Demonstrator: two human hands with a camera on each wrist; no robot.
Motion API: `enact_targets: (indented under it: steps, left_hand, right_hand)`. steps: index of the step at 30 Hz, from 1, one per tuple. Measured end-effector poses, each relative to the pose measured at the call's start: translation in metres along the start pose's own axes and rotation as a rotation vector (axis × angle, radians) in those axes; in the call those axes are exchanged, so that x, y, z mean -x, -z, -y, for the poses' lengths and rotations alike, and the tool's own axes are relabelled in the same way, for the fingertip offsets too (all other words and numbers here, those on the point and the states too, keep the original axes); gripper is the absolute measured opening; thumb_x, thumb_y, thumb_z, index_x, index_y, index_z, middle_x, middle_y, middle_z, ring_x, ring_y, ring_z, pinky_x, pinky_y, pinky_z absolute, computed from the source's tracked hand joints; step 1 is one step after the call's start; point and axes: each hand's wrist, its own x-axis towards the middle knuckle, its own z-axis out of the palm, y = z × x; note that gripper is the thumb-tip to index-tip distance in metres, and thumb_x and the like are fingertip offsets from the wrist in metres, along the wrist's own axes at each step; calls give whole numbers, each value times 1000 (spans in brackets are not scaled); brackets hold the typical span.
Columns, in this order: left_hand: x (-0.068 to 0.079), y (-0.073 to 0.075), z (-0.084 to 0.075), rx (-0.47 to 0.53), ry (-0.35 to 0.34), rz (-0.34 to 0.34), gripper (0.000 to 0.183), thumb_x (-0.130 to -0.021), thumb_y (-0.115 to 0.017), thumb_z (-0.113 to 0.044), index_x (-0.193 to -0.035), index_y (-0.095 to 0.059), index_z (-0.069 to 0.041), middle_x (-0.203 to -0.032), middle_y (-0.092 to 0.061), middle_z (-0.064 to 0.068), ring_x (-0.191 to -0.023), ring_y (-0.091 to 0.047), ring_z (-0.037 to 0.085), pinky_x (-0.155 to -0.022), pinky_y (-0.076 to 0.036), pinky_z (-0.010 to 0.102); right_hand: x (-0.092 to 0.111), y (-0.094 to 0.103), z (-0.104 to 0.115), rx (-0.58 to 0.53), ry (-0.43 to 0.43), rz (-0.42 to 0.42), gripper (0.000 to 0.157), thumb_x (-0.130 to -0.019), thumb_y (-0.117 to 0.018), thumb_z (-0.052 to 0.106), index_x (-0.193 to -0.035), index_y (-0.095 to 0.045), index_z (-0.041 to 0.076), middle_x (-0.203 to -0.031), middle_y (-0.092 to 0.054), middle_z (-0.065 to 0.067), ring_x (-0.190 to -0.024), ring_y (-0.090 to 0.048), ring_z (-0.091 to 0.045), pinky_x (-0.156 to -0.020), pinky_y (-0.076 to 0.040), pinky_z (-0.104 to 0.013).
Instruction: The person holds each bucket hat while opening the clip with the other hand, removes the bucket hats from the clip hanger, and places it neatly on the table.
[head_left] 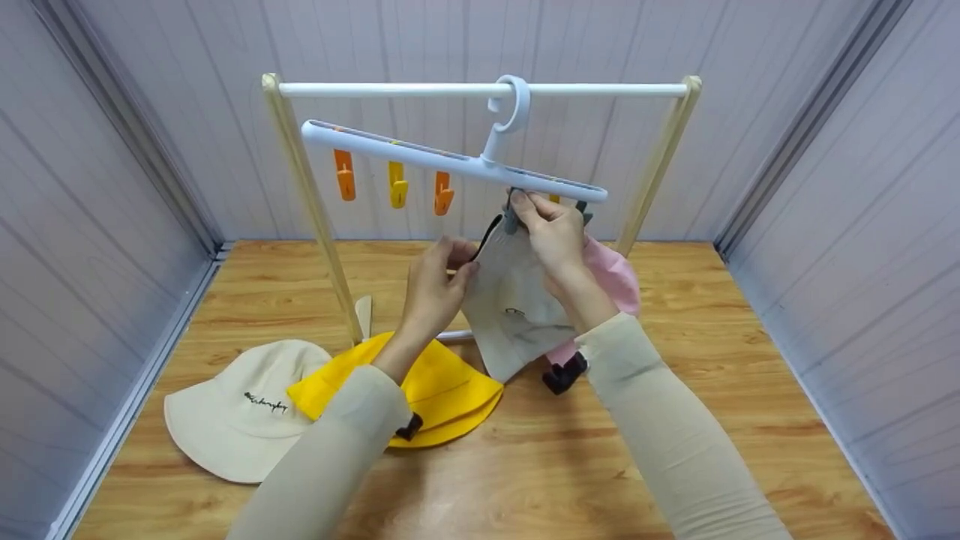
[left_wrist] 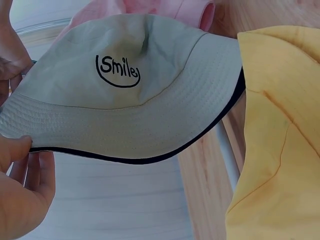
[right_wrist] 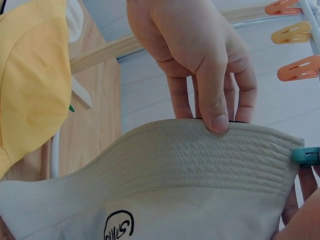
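A beige bucket hat (head_left: 510,296) with dark brim edging and "Smile" lettering hangs at the lower end of a tilted white hanger (head_left: 405,150). My left hand (head_left: 437,285) pinches the brim's edge between thumb and fingers. At the hanger, my right hand (head_left: 555,232) grips a dark grey-green clothespin (head_left: 511,214), its thumb near the clip's top. In the right wrist view the clothespin (right_wrist: 306,156) bites the brim's corner, and only part of the right hand (right_wrist: 306,212) shows. A pink hat (head_left: 615,277) hangs behind, partly hidden by the beige one.
Orange and yellow clothespins (head_left: 397,186) dangle from the hanger's raised left end. Its hook sits over the rack's white rod (head_left: 390,90), between wooden posts (head_left: 664,157). A yellow hat (head_left: 450,382) and a cream hat (head_left: 240,412) lie on the wooden table (head_left: 720,450) at left.
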Motion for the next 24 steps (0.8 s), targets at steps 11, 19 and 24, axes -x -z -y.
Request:
enact_targets:
  steps: [11, 19, 24]
  left_hand:
    - [3, -1, 1, 16, -19, -5, 14, -102, -69, -2, -116, -67, -5, -110, -70, 10, -98, -70, 22, -87, -63, 36]
    - [5, -1, 3, -1, -16, -8, 14, -103, -69, -2, -115, -67, -6, -109, -70, 9, -98, -70, 21, -86, -63, 35]
    - [6, 0, 5, 7, -15, -8, 13, -102, -69, -1, -115, -67, -5, -108, -69, 9, -97, -70, 21, -86, -63, 35]
  right_hand:
    - [-2, -2, 0, -19, 32, 0, 29, -104, -70, 27, -114, -81, 2, -99, -77, 1, -102, -63, -10, -94, -53, -28]
    - [-1, -2, 0, -29, 29, 9, 30, -105, -69, 25, -119, -79, 1, -101, -77, -2, -102, -66, -11, -94, -56, -30]
    - [-1, -1, -1, -33, 23, 16, 33, -106, -67, 25, -127, -76, 1, -110, -78, -11, -107, -69, -13, -98, -57, -34]
